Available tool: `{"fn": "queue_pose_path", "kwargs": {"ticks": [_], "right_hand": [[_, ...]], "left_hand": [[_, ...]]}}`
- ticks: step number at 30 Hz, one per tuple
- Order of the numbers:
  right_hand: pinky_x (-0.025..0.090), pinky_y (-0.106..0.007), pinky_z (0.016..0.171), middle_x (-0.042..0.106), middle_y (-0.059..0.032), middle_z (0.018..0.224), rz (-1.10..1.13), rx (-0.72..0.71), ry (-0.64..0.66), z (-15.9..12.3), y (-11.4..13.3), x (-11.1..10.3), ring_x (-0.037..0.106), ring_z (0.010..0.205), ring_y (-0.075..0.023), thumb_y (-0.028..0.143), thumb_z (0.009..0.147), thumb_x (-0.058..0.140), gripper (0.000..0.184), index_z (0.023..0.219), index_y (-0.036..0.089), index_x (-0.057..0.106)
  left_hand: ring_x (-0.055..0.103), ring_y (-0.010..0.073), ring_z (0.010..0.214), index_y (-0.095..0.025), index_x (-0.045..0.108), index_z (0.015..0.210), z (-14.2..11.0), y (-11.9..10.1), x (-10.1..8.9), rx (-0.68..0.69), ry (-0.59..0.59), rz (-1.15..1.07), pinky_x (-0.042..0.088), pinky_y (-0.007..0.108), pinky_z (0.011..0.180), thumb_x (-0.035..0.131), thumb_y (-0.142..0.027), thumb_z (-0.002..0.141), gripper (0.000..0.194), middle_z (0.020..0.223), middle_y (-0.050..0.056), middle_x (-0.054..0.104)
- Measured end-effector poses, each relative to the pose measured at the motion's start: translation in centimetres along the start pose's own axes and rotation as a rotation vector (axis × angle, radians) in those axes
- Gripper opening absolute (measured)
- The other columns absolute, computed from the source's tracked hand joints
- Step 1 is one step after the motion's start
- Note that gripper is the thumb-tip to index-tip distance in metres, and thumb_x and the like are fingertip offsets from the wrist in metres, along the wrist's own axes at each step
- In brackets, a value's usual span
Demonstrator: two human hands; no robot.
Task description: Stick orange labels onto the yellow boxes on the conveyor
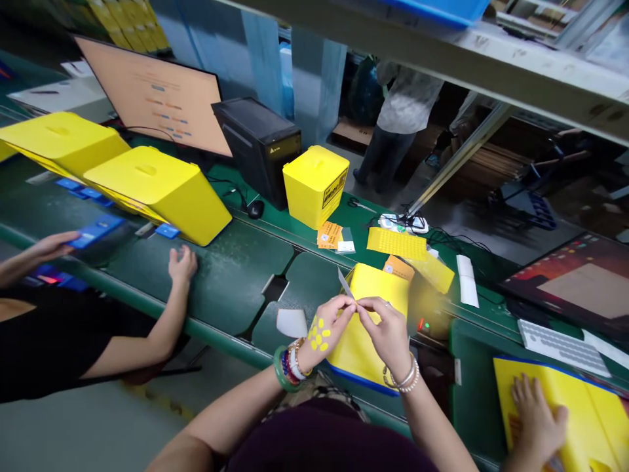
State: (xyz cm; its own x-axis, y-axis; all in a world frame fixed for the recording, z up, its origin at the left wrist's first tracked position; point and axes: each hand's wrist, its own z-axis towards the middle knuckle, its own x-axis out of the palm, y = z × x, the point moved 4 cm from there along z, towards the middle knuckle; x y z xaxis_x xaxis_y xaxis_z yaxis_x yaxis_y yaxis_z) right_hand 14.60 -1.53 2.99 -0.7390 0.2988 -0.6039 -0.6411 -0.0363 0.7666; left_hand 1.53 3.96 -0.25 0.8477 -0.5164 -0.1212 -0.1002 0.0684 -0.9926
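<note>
Above the yellow bin (364, 347), the left hand (328, 324)'s fingers pinch the near end of a thin pale strip (345, 283), its long axis slanting away and leftward from the fingertips. The right hand (388, 324) meets them there, thumb and forefinger together; whether it too grips the strip, I cannot tell. Directly beneath both hands lies the bin, its blue-edged end nearest, on the green worktop (219, 282). An orange card (399, 267) sits by its far end.
</note>
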Motion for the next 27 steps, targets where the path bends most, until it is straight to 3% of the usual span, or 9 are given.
{"fn": "queue_pose_path", "kwargs": {"ticks": [7, 10, 14, 16, 19, 22, 24, 27], "right_hand": [[0.056, -0.032, 0.076, 0.072, -0.0049, 0.088, 0.284, 0.216, 0.113, -0.4, -0.1, 2.6, 0.068, 0.082, -0.0188, 0.040, 0.085, 0.062, 0.021, 0.087, 0.021, 0.071], [0.056, -0.035, 0.079, 0.072, -0.0058, 0.084, 0.311, 0.264, 0.098, -0.2, -1.6, 2.9, 0.067, 0.082, -0.0193, 0.045, 0.084, 0.062, 0.027, 0.083, 0.019, 0.070], [0.057, -0.038, 0.074, 0.069, -0.0055, 0.076, 0.397, 0.374, -0.124, 0.4, -4.4, 1.4, 0.067, 0.072, -0.0190, 0.053, 0.078, 0.065, 0.035, 0.076, 0.018, 0.066], [0.057, -0.038, 0.074, 0.069, -0.0057, 0.075, 0.371, 0.380, -0.111, 0.6, -4.3, 1.8, 0.066, 0.074, -0.0192, 0.053, 0.077, 0.066, 0.035, 0.075, 0.018, 0.066], [0.055, -0.036, 0.081, 0.071, -0.0074, 0.093, 0.325, 0.303, 0.154, 0.3, -1.7, 5.3, 0.066, 0.089, -0.0200, 0.047, 0.077, 0.068, 0.030, 0.090, 0.019, 0.068], [0.053, -0.033, 0.083, 0.070, -0.0057, 0.103, 0.328, 0.222, 0.365, -0.9, 1.0, 9.7, 0.065, 0.097, -0.0193, 0.040, 0.076, 0.072, 0.036, 0.106, 0.022, 0.066], [0.053, -0.030, 0.077, 0.069, -0.0042, 0.094, 0.346, 0.222, 0.357, -1.4, 1.5, 11.5, 0.065, 0.089, -0.0176, 0.041, 0.080, 0.067, 0.026, 0.097, 0.021, 0.067], [0.051, -0.027, 0.069, 0.066, -0.0022, 0.078, 0.421, 0.289, 0.293, -1.7, 0.4, 11.6, 0.062, 0.074, -0.0155, 0.043, 0.086, 0.058, 0.026, 0.081, 0.019, 0.065]], "left_hand": [[0.060, 0.0188, 0.087, -0.020, 0.066, 0.090, -1.6, -0.3, -2.2, 0.050, 0.035, 0.029, 0.044, 0.029, 0.082, 0.048, -0.038, 0.093, 0.026, 0.090, 0.005, 0.067], [0.059, 0.0175, 0.083, -0.020, 0.064, 0.087, -2.4, 2.9, -5.1, -0.043, 0.009, 0.015, 0.045, 0.027, 0.077, 0.051, -0.040, 0.091, 0.025, 0.085, 0.003, 0.065], [0.054, 0.0144, 0.070, -0.018, 0.058, 0.077, -4.7, 9.3, -11.2, -0.270, -0.247, -0.062, 0.042, 0.024, 0.065, 0.058, -0.042, 0.084, 0.025, 0.073, 0.000, 0.059], [0.055, 0.0151, 0.074, -0.017, 0.058, 0.076, -5.9, 11.1, -12.6, -0.319, -0.300, -0.129, 0.044, 0.025, 0.069, 0.060, -0.042, 0.082, 0.026, 0.075, 0.001, 0.061], [0.059, 0.0169, 0.079, -0.016, 0.062, 0.081, -6.8, 11.1, -11.5, -0.345, -0.233, -0.239, 0.046, 0.028, 0.075, 0.061, -0.044, 0.081, 0.028, 0.080, 0.003, 0.065], [0.060, 0.0176, 0.081, -0.016, 0.064, 0.082, -6.6, 9.0, -9.0, -0.314, -0.153, -0.298, 0.047, 0.029, 0.076, 0.063, -0.043, 0.081, 0.028, 0.083, 0.004, 0.067], [0.060, 0.0175, 0.081, -0.016, 0.065, 0.081, -6.4, 7.6, -7.9, -0.280, -0.101, -0.302, 0.047, 0.029, 0.077, 0.064, -0.042, 0.080, 0.026, 0.083, 0.004, 0.066], [0.060, 0.0174, 0.081, -0.017, 0.067, 0.085, -6.4, 7.4, -7.7, -0.264, -0.011, -0.270, 0.047, 0.029, 0.079, 0.063, -0.041, 0.082, 0.025, 0.083, 0.004, 0.067]]}}
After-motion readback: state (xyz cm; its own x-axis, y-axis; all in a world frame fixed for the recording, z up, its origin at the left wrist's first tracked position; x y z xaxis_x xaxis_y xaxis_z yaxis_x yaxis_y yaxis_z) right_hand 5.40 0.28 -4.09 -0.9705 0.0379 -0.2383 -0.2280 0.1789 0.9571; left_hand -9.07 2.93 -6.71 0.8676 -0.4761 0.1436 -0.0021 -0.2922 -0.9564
